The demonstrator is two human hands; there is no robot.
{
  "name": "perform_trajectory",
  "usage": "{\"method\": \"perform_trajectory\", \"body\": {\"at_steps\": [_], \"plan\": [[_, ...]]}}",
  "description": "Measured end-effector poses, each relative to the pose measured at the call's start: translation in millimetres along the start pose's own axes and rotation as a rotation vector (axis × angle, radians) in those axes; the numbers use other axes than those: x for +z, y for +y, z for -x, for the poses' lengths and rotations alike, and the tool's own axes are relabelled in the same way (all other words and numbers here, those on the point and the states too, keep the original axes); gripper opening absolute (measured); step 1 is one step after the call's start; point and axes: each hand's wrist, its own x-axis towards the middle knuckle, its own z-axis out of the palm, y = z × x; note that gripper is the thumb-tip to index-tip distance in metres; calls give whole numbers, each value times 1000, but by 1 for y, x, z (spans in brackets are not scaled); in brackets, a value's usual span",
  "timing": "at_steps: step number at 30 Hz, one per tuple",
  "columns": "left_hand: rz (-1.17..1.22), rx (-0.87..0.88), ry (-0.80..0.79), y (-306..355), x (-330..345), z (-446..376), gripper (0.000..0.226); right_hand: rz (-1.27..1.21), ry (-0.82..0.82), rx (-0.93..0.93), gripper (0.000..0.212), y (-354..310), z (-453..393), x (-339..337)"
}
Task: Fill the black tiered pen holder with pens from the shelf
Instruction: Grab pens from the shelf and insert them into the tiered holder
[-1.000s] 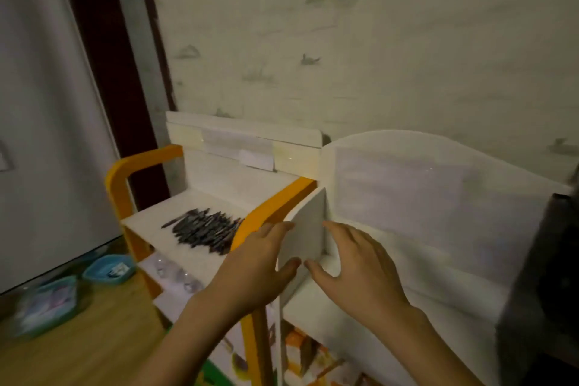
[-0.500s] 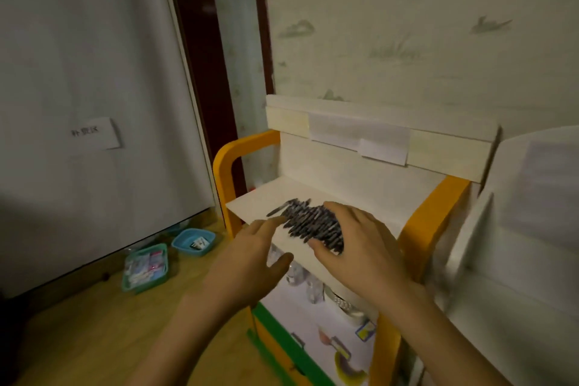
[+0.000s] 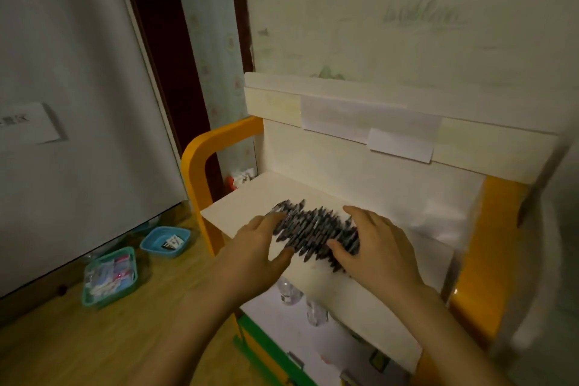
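At lower centre, the left hand [image 3: 257,247] and right hand [image 3: 376,247] are held apart, fingers spread, flanking the heap of black pens [image 3: 316,232] on the white shelf [image 3: 238,207]. The pens' long axes are judged near-to-far; both hands seem equally near. The holder is not seen.

Pens [image 3: 313,229] heaped on the shelf [image 3: 238,213], between both hands; two baskets [image 3: 109,276] on floor at left.

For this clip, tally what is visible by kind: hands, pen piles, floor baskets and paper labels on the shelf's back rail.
Hands: 2, the left hand and right hand, both on the pile
Pile of dark pens: 1; single pens too blurred to count
Plastic floor baskets: 2, blue and teal
White paper labels: 2, overlapping
Total: 7
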Motion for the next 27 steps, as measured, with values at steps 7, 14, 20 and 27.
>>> {"method": "perform_trajectory", "body": {"at_steps": [7, 14, 20, 27], "plan": [[93, 25, -147, -36, 66, -82, 63, 63, -59, 127, 67, 23, -41, 55], [135, 5, -280, -69, 118, -130, 64, 126, -131, 263, 67, 44, -51, 91], [55, 10, -350, -76, 155, -178, 63, 182, -117, 374, 68, 41, -64, 110], [-148, -17, -434, -69, 189, -215, 88, 249, -92, 479, 66, 36, -76, 123]]}}
